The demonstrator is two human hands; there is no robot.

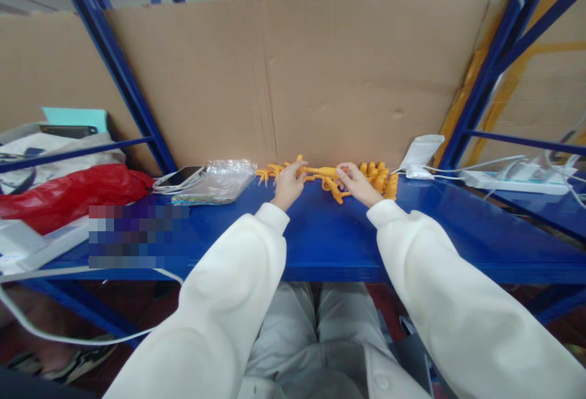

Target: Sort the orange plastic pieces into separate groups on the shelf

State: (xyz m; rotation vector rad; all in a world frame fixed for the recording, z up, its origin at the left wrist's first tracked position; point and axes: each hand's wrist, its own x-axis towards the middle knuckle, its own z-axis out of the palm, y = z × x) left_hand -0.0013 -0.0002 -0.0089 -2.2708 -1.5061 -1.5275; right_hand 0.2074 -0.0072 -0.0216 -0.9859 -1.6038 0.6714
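My left hand (289, 185) and my right hand (358, 185) are both closed on a long orange piece (321, 171), pinching it near its two ends. It lies stretched level between them, just above the far part of the blue shelf. Below it rests another orange piece (336, 191) with a curved, branching shape. Left of my left hand are orange pieces (265, 173) with thin silvery bits, perhaps small chains, hanging from them. Close by my right hand, several upright-looking orange pieces (378, 176) stand bunched together. Their exact kind is too small to make out.
The blue shelf (334, 246) ends at a cardboard wall (348, 82). Left lie a clear plastic packet (229, 180), a phone (184, 176) and a red bag (91, 188). Right are a white packet (422, 154), cables and a power strip (517, 182). A person's foot (68, 362) shows below left.
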